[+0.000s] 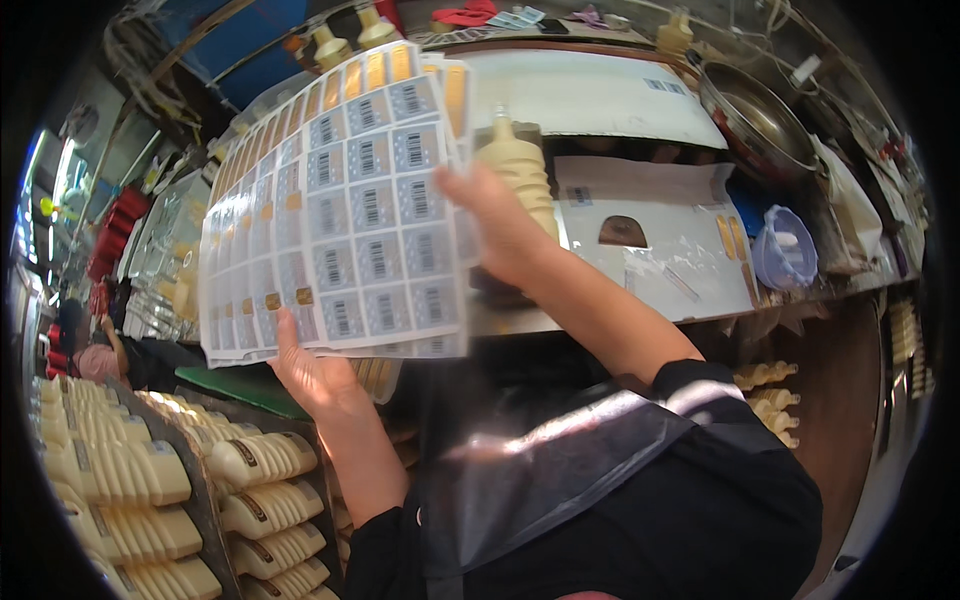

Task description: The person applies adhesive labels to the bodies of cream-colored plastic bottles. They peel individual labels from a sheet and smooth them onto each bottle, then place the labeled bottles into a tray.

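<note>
A stack of label sheets (pixel 372 200) is held up in front of me, printed with rows of barcode labels and gold strips. My left hand (pixel 315 375) grips its lower edge, thumb on the front and fingers hidden behind. At the right edge my right hand (pixel 495 215) pinches the sheets and is a little blurred. Just behind that hand stands a cream ribbed bottle (pixel 520 170), upright and partly covered by the hand and sheets.
On the bench to the right lie a white sheet (pixel 660 185) with a dark brown label (pixel 622 232) and a lilac plastic basket (pixel 785 250). A metal pan (pixel 758 115) sits farther back. Several cream bottles (pixel 115 470) lie stacked in racks at lower left.
</note>
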A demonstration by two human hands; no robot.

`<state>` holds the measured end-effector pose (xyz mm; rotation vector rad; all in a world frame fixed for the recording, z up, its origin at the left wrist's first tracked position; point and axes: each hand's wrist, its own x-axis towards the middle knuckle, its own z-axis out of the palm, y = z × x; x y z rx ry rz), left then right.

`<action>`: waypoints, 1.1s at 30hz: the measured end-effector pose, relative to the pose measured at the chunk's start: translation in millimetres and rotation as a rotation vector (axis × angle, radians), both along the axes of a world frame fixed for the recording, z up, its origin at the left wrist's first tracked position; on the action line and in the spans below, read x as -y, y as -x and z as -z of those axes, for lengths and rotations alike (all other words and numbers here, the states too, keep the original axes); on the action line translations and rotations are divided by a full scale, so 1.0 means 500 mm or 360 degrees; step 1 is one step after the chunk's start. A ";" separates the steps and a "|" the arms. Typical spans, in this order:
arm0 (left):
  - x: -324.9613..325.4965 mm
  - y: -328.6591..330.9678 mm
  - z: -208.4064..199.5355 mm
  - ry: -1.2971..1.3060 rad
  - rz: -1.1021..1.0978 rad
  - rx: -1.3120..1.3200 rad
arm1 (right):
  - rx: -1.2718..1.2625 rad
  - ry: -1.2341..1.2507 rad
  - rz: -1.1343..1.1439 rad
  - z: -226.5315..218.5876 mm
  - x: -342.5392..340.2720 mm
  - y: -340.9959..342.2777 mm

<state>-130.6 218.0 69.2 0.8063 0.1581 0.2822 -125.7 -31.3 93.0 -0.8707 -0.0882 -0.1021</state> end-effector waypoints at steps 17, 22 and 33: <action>-0.102 -0.091 0.068 0.0949 0.1305 0.0840 | 0.0433 0.0771 0.0306 -0.139 0.108 0.073; 0.018 -0.125 -0.048 0.0894 0.1232 0.0695 | 0.0478 0.0757 0.0144 -0.218 0.242 0.053; 0.266 -0.273 -0.156 0.0343 0.0879 0.0549 | 0.0290 0.1259 0.1348 -0.243 0.604 0.080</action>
